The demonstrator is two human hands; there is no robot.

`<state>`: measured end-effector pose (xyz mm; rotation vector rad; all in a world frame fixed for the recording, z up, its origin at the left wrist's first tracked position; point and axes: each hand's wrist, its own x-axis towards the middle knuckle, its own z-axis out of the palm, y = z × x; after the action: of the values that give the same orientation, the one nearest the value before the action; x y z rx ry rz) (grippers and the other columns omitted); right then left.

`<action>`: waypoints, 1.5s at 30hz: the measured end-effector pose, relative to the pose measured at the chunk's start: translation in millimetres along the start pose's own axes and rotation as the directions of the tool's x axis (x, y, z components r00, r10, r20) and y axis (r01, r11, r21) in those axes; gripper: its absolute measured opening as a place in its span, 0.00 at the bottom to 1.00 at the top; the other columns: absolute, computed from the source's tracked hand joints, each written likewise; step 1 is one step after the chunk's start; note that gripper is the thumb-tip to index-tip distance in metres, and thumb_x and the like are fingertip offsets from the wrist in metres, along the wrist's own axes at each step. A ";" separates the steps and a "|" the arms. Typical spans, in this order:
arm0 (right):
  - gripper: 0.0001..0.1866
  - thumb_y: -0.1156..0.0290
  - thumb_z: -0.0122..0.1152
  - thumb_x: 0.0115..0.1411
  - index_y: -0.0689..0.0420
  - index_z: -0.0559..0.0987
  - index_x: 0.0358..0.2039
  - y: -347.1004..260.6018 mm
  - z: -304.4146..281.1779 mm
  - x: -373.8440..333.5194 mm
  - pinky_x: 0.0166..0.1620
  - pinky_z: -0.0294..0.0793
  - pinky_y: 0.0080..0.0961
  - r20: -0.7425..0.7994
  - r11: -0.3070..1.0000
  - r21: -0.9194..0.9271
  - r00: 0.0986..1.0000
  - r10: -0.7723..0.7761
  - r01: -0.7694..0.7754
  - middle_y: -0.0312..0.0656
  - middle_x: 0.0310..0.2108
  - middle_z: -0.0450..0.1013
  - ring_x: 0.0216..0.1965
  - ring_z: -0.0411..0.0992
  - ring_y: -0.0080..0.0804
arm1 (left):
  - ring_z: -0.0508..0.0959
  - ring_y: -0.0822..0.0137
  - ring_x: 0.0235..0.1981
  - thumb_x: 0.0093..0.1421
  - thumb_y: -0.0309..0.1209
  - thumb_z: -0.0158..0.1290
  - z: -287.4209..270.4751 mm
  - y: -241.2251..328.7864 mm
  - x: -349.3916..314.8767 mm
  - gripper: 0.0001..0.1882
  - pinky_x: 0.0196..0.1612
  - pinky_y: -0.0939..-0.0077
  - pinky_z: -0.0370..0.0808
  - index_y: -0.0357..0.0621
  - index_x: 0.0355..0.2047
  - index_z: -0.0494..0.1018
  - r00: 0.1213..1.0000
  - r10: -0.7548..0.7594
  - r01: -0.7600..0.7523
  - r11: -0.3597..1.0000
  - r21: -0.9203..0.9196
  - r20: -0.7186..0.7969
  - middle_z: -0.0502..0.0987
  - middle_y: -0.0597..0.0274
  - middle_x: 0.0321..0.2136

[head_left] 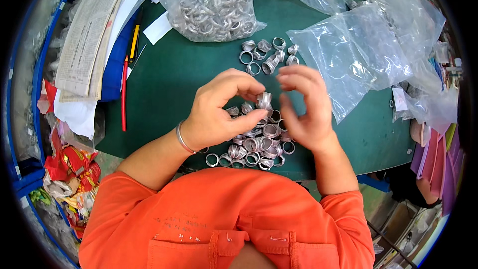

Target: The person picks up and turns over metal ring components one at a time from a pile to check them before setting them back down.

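A silvery metal ring (264,100) sits between the thumb and index finger of my left hand (216,107). Just to its right is my right hand (309,112), slightly blurred, with thumb and fingers apart and nothing between them. Below both hands a pile of similar metal rings (252,144) lies on the green table (368,132) near its front edge; some have patterned or perforated bands. Farther back lies a smaller loose group of rings (269,64).
A clear plastic bag full of rings (214,12) stands at the back. Crumpled clear bags (343,50) spread over the right side. On the left are newspapers (89,40), a red pencil (124,94), a yellow cutter (134,42) and a white paper slip (158,28).
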<state>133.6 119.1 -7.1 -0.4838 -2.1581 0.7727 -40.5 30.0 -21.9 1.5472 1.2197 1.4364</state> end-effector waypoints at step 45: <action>0.10 0.82 0.65 0.49 0.64 0.74 0.32 5.6 12.7 -10.6 0.28 0.72 0.18 0.009 0.937 0.321 0.990 0.144 -0.139 0.41 0.30 0.73 0.27 0.71 0.23 | 0.74 0.72 0.35 0.49 0.14 0.58 1.6 -4.3 0.9 0.17 0.39 0.80 0.74 0.35 0.40 0.71 1.000 -0.022 0.022 1.000 -0.010 -0.001 0.69 0.58 0.40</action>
<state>130.9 112.7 -23.1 -0.4740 -1.9477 1.1740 -39.7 32.4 -25.8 1.5219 1.2251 1.4272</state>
